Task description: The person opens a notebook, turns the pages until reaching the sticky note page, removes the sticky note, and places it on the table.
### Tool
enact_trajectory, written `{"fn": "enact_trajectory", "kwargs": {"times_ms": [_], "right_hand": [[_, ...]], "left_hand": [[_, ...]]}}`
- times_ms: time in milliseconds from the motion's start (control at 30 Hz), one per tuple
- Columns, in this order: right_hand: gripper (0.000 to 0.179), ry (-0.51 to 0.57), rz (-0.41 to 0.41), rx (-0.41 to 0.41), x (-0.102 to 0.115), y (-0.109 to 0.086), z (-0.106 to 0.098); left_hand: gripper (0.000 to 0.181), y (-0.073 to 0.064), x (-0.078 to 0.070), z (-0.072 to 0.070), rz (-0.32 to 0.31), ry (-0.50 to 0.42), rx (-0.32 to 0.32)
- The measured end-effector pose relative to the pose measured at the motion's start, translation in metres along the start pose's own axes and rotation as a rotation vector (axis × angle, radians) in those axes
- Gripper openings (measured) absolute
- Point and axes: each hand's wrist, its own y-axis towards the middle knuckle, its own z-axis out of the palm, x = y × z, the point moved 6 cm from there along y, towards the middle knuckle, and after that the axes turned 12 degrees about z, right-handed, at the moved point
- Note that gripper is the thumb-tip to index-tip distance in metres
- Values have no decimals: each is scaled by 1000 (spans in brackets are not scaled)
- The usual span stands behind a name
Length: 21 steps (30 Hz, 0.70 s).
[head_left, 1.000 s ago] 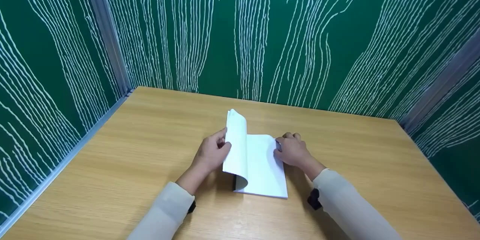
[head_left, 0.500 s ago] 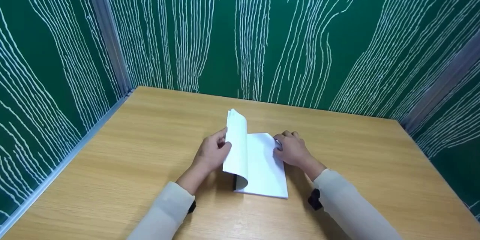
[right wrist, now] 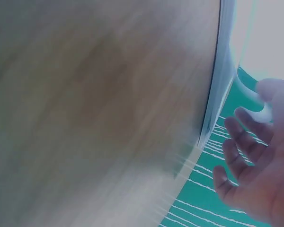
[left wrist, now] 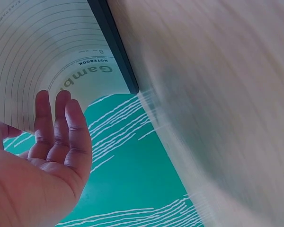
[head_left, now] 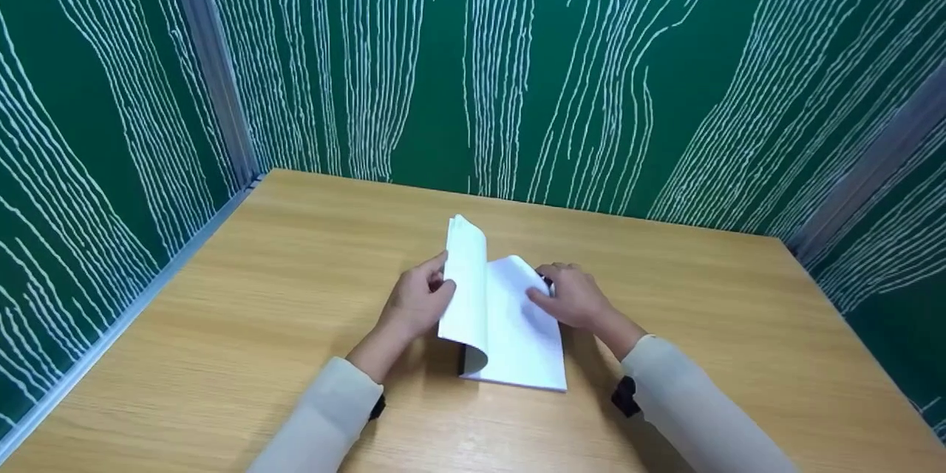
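Observation:
An open notebook (head_left: 521,344) with a white page facing up lies on the table. My left hand (head_left: 417,299) holds a raised sheaf of leaves (head_left: 464,288) upright and curved, thumb in front and fingers behind. In the left wrist view the ruled back of that sheaf bears the printed word NOTEBOOK, and the notebook's dark edge (left wrist: 114,45) runs beside it. My right hand (head_left: 578,297) pinches the far right corner of the page, thumb on top and forefinger at the edge. Seen from the right wrist, a page corner (right wrist: 262,113) curls up between thumb and forefinger.
The wooden table (head_left: 295,273) extends around the notebook on all sides. Green panels (head_left: 436,74) with white wavy lines enclose its back and sides, joined by metal posts (head_left: 211,59). A black strap (head_left: 625,395) shows under the right sleeve.
The right thumb has slid left onto the page, and the far right corner of the page has lifted and curled further inward. The left hand and its sheaf have stayed still.

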Motion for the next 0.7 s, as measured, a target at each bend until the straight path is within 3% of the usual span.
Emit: {"fn": "enact_trajectory", "kwargs": {"times_ms": [233,467,700], "right_hand": [[57,112,42,63,7,-4,-1],[64,242,62,74,17,-9,-3],[41,303,-63,76,34,-19,-5]], "left_hand": [[51,0,1,0,-26,-15,-8],[51,-1,3,1,-39,-30,-16],[51,-1,2,1,-27,-18,-16]]}}
